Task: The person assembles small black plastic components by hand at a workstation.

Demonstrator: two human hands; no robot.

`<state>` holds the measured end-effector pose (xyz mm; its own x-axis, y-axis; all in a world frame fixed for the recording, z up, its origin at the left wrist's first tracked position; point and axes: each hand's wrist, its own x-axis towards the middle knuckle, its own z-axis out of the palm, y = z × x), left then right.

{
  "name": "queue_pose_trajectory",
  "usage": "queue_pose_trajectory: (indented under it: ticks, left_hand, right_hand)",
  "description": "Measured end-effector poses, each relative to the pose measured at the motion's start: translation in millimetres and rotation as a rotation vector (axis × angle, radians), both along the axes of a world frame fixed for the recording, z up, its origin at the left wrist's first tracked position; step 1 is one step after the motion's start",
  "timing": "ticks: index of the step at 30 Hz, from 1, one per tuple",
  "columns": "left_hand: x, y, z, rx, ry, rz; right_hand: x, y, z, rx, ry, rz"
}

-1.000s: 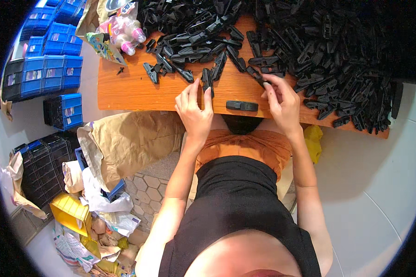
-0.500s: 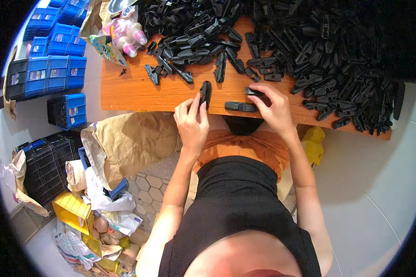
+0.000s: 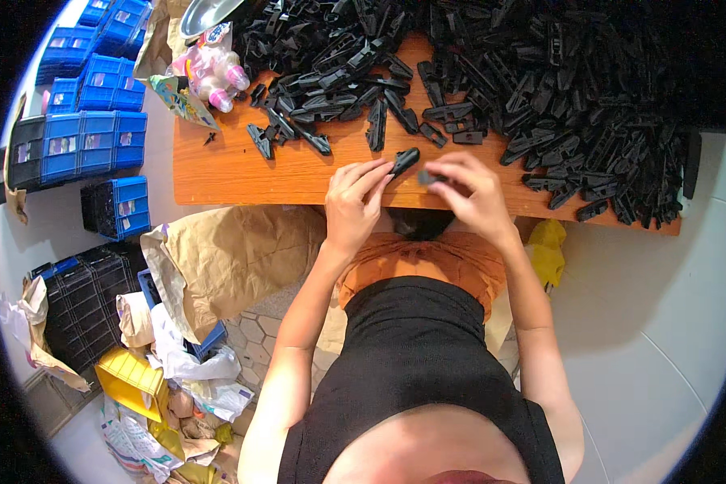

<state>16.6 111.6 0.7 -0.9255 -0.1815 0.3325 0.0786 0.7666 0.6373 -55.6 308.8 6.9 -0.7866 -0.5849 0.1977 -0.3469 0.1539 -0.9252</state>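
My left hand (image 3: 353, 200) is closed, its fingertips pinching the near end of a long black plastic part (image 3: 406, 161) that slants up to the right over the front of the table. Just right of it, my right hand (image 3: 472, 187) holds a small dark plastic piece (image 3: 429, 176) between thumb and fingers. That piece is smeared by motion, so its shape is unclear. A small gap lies between the two pieces. Beyond my hands, several loose black parts (image 3: 377, 125) of a similar kind rest on the wooden table (image 3: 298, 177).
Heaps of black plastic parts (image 3: 557, 97) cover the table's back and right side. A bag of pink-capped bottles (image 3: 218, 77) and a metal bowl (image 3: 206, 16) stand at the back left. Blue crates (image 3: 89, 141), brown paper (image 3: 230, 250) and a yellow bin (image 3: 133, 379) are on the left.
My left hand has moved right and tipped its part from upright to slanting. The small piece in my right hand has come nearer. The part at the table's front edge no longer shows there.
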Motion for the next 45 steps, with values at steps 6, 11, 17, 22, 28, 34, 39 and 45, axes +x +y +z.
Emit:
queue_pose_trajectory:
  ticks: [6,11,17,22,28,34,39,45]
  left_hand:
    - [5.2,5.8,-8.3,-0.227,0.198,-0.310]
    - [4.5,1.7,-14.3,-0.218,0.247,-0.405]
    - [-4.2,3.8,-16.1,0.071,0.134,-0.170]
    - [-4.8,2.7,-15.9,0.272,0.015,-0.092]
    - [-6.8,2.5,-11.9,0.271,-0.037,-0.143]
    - [-12.3,-1.5,-4.8,0.215,-0.022,-0.261]
    - [-39.2,-1.9,7.9,-0.052,0.130,0.151]
    - [-26.8,-1.5,-5.1,-0.212,0.132,0.053]
  right_hand:
    - [-3.1,-2.2,-6.2,-0.067,-0.060,-0.245]
    - [4.9,5.6,-0.6,0.017,-0.010,-0.259]
    - [2.3,13.8,-8.4,0.001,-0.038,-0.110]
    - [-1.5,15.1,-8.8,0.021,0.026,-0.093]
    - [-0.9,4.6,-5.2,0.066,0.072,-0.068]
    - [-1.7,6.6,-5.4,0.068,0.087,-0.066]
    - [0.0,16.4,11.4,0.134,0.191,0.233]
    - [-19.3,-17.1,9.7,0.132,0.083,-0.250]
